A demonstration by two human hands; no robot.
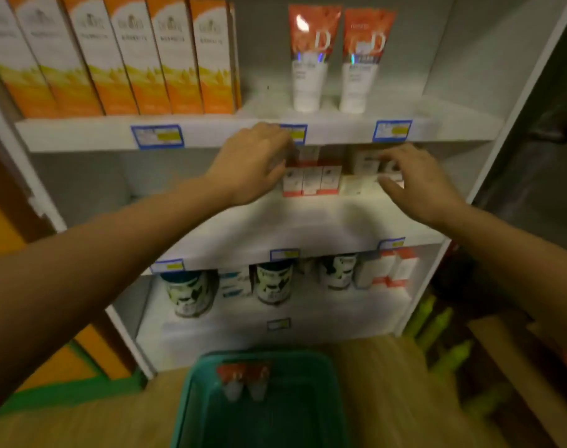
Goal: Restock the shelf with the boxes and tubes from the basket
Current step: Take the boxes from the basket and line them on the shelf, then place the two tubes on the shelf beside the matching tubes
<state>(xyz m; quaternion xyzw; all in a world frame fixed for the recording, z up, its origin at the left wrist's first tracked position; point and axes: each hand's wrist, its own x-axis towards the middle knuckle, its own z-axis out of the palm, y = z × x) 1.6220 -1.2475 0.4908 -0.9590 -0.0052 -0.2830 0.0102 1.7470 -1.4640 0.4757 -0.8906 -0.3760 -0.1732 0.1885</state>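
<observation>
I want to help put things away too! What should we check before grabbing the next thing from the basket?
1. Anything left in the basket? Ok: two orange-and-white tubes lie inside.
2. Room beside the matching tubes on the top shelf? Ok: bare shelf to their right.
3. Left hand free? Cannot tell: its fingers are at the small red-and-white boxes, grip hidden.
4. Right hand free? Cannot tell: fingertips touch the white boxes, picture blurred.
5. Small boxes standing neatly? Ok: they sit upright in stacked rows.
</observation>
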